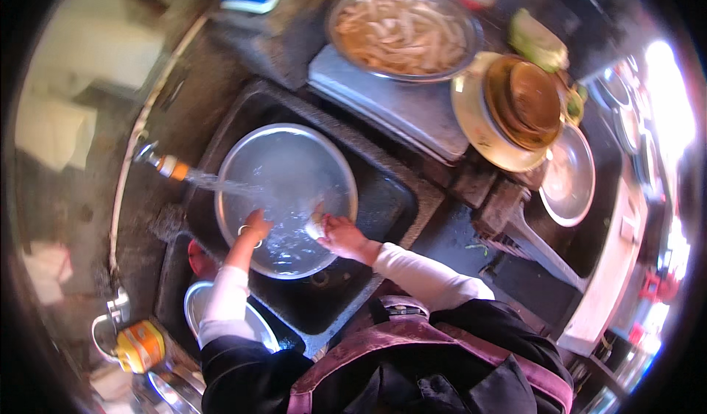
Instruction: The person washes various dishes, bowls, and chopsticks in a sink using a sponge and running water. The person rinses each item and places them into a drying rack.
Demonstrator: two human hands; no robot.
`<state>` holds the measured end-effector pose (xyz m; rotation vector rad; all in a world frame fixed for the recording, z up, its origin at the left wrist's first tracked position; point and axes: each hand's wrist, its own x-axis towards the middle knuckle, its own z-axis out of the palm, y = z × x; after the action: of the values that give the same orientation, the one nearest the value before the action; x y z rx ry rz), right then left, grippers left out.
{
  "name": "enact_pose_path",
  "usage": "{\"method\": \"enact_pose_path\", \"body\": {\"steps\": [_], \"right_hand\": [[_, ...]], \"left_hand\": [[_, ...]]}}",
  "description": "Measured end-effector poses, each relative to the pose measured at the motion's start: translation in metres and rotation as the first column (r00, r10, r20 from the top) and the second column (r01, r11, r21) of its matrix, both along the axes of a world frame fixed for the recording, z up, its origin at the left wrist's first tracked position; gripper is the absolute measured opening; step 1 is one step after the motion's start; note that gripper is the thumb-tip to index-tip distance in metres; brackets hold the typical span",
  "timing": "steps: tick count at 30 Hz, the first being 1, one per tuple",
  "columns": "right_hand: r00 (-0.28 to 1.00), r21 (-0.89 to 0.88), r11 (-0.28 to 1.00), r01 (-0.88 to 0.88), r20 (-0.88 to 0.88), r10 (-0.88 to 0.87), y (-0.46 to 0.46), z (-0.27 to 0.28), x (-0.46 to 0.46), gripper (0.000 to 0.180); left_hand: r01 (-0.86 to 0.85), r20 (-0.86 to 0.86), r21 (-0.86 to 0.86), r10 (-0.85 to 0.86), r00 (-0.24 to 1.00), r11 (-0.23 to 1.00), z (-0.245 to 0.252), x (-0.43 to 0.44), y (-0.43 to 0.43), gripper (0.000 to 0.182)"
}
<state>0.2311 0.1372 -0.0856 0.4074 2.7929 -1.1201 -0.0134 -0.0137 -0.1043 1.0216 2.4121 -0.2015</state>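
Note:
A wide metal basin (pixel 334 149) of water sits in a dark stone sink (pixel 389 215). Water streams into it from a tap (pixel 147 153) with an orange-banded nozzle (pixel 174 168). My left hand (pixel 257 226), with a bangle at the wrist, reaches over the basin's near left side. Its fingers point down at the water, and whether they hold anything cannot be seen. Near the right rim, my right hand (pixel 343 239) grips a small pale object (pixel 316 225), too blurred to identify. The water between my hands is rippled.
Behind the sink, a metal bowl of pale strips (pixel 403 35) rests partly over a grey slab (pixel 381 104). To its right are stacked brown bowls (pixel 533 96), a cabbage piece (pixel 537 39) and a metal bowl (pixel 569 179). Lower left stands a yellow jug (pixel 141 346).

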Motion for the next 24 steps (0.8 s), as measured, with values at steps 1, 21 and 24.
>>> {"method": "enact_pose_path", "body": {"steps": [1, 21, 24], "right_hand": [[1.0, -0.012, 1.0, -0.011, 0.025, 0.011, 0.003, 0.011, 0.001, 0.057], [0.991, 0.18, 0.982, -0.059, -0.104, 0.079, -0.005, 0.002, -0.009, 0.05], [0.996, 0.159, 0.985, -0.071, -0.041, 0.078, -0.003, 0.01, -0.013, 0.05]], "left_hand": [[0.03, -0.079, 0.104, -0.022, 0.997, 0.994, -0.011, 0.0, -0.018, 0.043], [0.122, -0.258, -0.283, -0.198, 0.946, 0.951, -0.025, 0.012, 0.036, 0.052], [0.207, 0.072, -0.306, -0.194, 0.978, 0.929, -0.052, 0.002, 0.035, 0.052]]}}
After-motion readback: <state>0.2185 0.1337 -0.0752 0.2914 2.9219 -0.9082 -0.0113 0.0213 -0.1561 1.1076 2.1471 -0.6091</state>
